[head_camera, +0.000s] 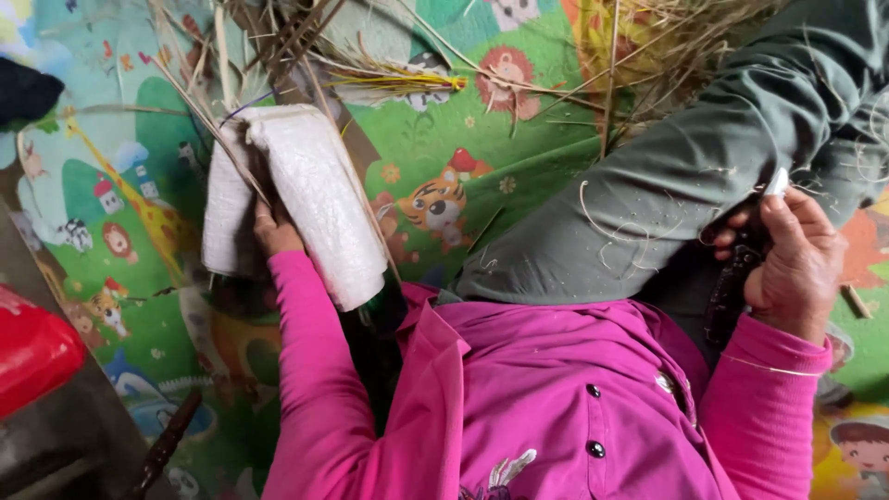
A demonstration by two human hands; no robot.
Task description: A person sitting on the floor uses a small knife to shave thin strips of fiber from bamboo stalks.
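My left hand (274,230) reaches out from a pink sleeve and grips a folded piece of white woven sacking (315,199); most of the hand is hidden under the sacking. Thin dry straw stalks (231,139) run across the sacking. My right hand (798,259) rests against my grey-green trouser leg (667,185) and is closed around a dark handled tool (730,289). A small white tip (777,181) shows just above the thumb. What the tool is cannot be told.
A colourful play mat (435,157) with cartoon animals covers the floor. Loose dry straw (648,37) is piled at the top, with a yellow-bound bundle (398,81) beside it. A red object (32,352) sits at the left edge, and a dark stick (167,444) lies near it.
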